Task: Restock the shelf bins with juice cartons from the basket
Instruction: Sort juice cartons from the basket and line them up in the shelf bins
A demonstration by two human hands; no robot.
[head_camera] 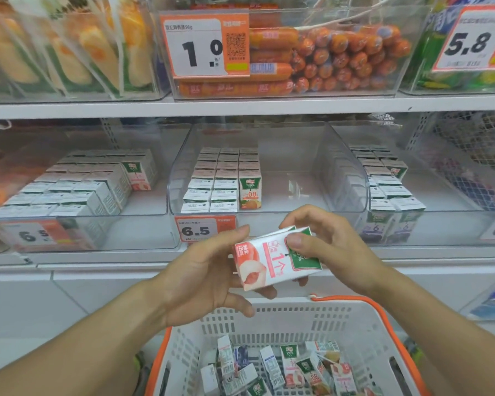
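A pink and white peach juice carton (pixel 272 260) lies on its side between both hands, above the basket. My left hand (pixel 209 274) cups its bottom end from the left. My right hand (pixel 326 244) pinches its green top end, thumb on the front. Below, a white basket with orange rim (pixel 292 318) holds several loose cartons (pixel 286 367). On the lower shelf stand three clear bins: a left bin (pixel 77 232) with peach cartons, a middle bin (pixel 292 192) with rows of orange cartons on its left side, and a right bin (pixel 440 224) with purple-fronted cartons.
The upper shelf (pixel 240 105) carries clear bins of orange sausages (pixel 340 58) and packaged snacks, with price tags 1.0 and 5.8. Price tags reading 6.5 hang on the lower bins. A white shelf edge runs below the bins. Wire mesh stands at the far right.
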